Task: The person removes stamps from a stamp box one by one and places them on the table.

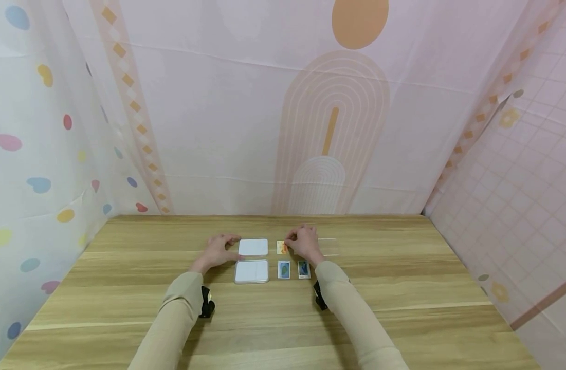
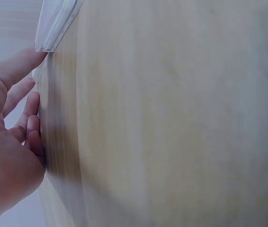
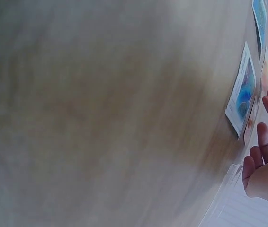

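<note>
My left hand (image 1: pixel 218 250) rests at the left edge of the farther white-filled clear case (image 1: pixel 253 247). Its thumb and a finger touch the case's left corners, and in the left wrist view the fingers look loosely extended. My right hand (image 1: pixel 306 241) pinches the right edge of an orange and yellow stamp (image 1: pixel 281 247) between thumb and index finger. Two blue-green stamps, the left one (image 1: pixel 284 270) and the right one (image 1: pixel 303 270), lie just nearer. Another reddish stamp (image 3: pixel 250 124) lies by the right hand, mostly hidden.
A second white-filled clear case (image 1: pixel 252 271) lies nearer than the first. Right of my right hand is a flat transparent piece (image 1: pixel 329 247), hard to make out. A wooden table (image 1: pixel 264 329) carries everything, with patterned curtains (image 1: pixel 218 128) behind and on both sides.
</note>
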`<state>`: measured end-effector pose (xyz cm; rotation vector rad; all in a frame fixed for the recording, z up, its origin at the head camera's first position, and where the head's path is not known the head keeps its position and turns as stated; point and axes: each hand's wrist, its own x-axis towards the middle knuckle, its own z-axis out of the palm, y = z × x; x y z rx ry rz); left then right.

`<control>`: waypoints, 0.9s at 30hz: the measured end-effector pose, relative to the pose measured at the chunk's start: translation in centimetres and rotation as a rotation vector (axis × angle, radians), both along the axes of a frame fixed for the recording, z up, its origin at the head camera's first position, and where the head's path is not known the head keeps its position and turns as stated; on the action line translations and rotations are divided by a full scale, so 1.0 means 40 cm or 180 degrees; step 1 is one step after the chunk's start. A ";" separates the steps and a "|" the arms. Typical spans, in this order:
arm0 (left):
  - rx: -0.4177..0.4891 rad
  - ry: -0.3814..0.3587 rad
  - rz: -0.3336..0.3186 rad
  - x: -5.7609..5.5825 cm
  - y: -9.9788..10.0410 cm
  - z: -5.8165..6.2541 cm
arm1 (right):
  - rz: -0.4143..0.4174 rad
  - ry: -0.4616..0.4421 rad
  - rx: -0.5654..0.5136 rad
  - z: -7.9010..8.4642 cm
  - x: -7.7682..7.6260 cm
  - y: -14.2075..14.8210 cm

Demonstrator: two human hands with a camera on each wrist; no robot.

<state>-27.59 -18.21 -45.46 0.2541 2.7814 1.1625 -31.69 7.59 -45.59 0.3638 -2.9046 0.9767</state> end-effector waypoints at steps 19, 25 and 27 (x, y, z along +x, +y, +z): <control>0.0323 0.0159 0.0030 -0.011 0.024 0.012 | 0.0274 -0.0078 -0.0561 0.007 -0.001 0.064; 0.0206 0.0359 -0.0044 -0.020 0.072 0.033 | 0.0431 -0.0208 -0.0670 0.021 0.003 0.110; 0.0177 0.0378 -0.0081 -0.021 0.092 0.039 | 0.0465 -0.0197 -0.0626 0.024 0.002 0.125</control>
